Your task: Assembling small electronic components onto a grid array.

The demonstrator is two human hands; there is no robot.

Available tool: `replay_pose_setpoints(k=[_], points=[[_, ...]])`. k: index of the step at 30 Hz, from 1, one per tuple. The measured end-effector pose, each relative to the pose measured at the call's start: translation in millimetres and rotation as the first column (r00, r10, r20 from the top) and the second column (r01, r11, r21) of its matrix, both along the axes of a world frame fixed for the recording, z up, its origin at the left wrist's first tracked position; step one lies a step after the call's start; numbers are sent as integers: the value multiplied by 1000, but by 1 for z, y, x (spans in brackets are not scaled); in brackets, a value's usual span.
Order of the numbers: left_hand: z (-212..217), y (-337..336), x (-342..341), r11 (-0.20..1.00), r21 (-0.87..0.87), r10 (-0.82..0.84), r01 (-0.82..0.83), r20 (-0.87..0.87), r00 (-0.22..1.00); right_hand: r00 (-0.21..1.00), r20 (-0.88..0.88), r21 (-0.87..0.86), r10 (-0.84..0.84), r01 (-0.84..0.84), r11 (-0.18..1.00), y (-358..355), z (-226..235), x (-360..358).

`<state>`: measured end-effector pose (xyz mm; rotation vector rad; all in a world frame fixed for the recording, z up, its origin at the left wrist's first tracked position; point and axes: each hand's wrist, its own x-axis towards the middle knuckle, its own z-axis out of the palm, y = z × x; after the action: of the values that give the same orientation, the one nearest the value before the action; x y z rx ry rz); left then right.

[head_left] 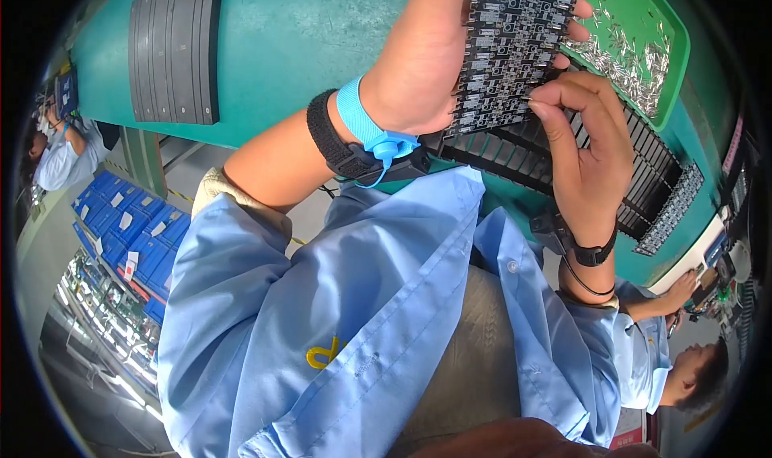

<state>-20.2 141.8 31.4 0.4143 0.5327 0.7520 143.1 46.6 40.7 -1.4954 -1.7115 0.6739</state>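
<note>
Teal bench (305, 32): left hand (418, 64) grips circuit panel (515, 40) (long axis upright); right hand (583, 144) fingers pinched at its edge.

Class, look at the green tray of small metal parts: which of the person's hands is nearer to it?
Right. The right hand pinches at the panel just below the green tray; the left hand holds the black panel farther left.
</note>
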Motion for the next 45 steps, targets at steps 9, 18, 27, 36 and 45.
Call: replay_pose_setpoints(k=[9, 18, 27, 36, 45], points=[[0, -1, 0, 1000, 6, 6, -5, -30, 1000, 995, 87, 13, 51, -52, 999, 0, 0, 1], [-2, 0, -1, 1000, -20, 13, -12, 33, 999, 988, 149, 151, 35, -58, 987, 2, -1, -3], [9, -3, 5, 997, -38, 57, -60, -94, 994, 994, 107, 167, 28, -46, 985, 1, -2, -4], [1, -2, -4, 980, -143, -18, 135, 619, 786, 866, -488, -161, -107, 31, 986, -4, -4, 2], [7, 2, -6, 983, -152, -8, 105, 534, 846, 951, -283, -344, -126, 22, 939, 36, 25, 54]])
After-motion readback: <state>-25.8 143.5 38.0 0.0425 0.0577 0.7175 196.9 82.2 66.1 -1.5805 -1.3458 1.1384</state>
